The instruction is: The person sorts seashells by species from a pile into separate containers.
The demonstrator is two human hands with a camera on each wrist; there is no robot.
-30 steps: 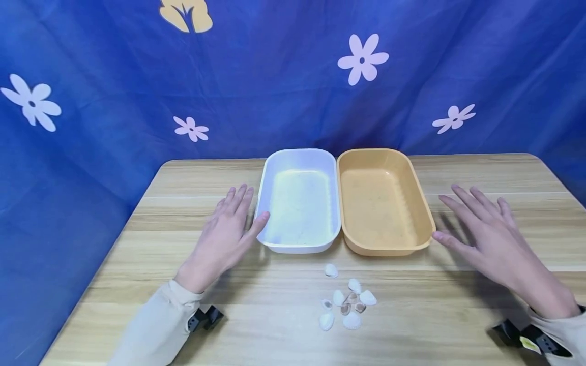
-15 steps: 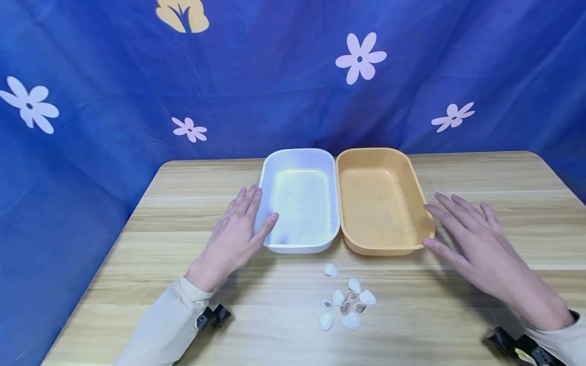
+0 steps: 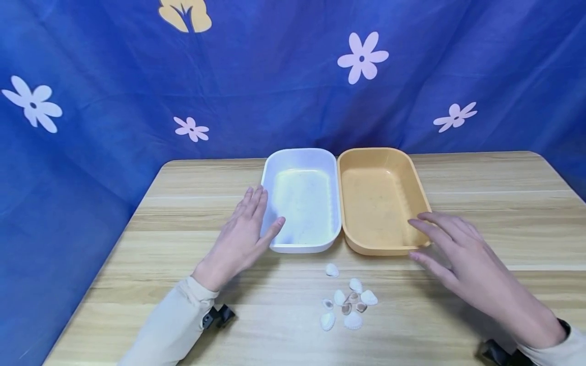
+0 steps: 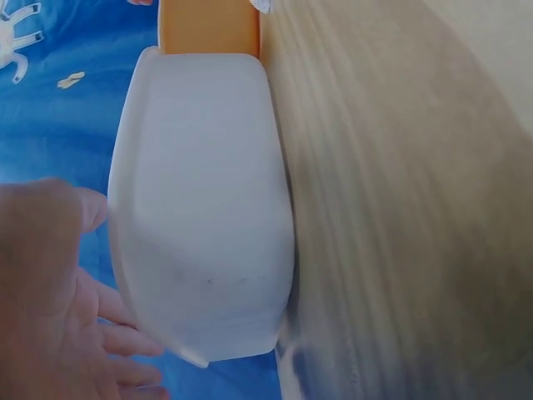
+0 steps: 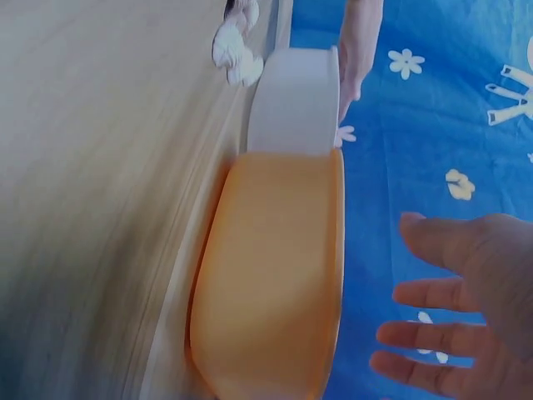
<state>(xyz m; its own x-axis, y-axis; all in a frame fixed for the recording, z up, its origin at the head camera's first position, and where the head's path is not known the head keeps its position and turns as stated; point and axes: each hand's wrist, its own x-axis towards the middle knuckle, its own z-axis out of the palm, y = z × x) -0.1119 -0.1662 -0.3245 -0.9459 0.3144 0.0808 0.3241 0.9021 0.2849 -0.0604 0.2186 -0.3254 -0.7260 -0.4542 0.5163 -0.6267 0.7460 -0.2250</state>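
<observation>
My left hand (image 3: 240, 239) is at the left side of a white plastic tub (image 3: 302, 249), fingers straight and thumb over its near left corner. In the left wrist view the fingers are by the rim of the white tub (image 4: 204, 192); whether they touch it I cannot tell. My right hand (image 3: 467, 259) hovers at the near right corner of an orange-yellow tub (image 3: 375, 251), fingers slightly bent and holding nothing. A gap shows between the fingers and the orange tub (image 5: 271, 267) in the right wrist view. Both tubs stand side by side, with nothing visible inside.
Several small seashells (image 3: 353, 320), white and brownish, lie in a loose cluster on the wooden table (image 3: 160, 244) in front of the tubs. One white shell (image 3: 331, 270) lies apart, nearer the tubs. A blue flowered cloth (image 3: 274, 76) hangs behind the table.
My left hand has shifted right, its thumb now further over the white tub. My right hand has moved left and nearer me, its fingers bending a little. Tubs and shells stay put.
</observation>
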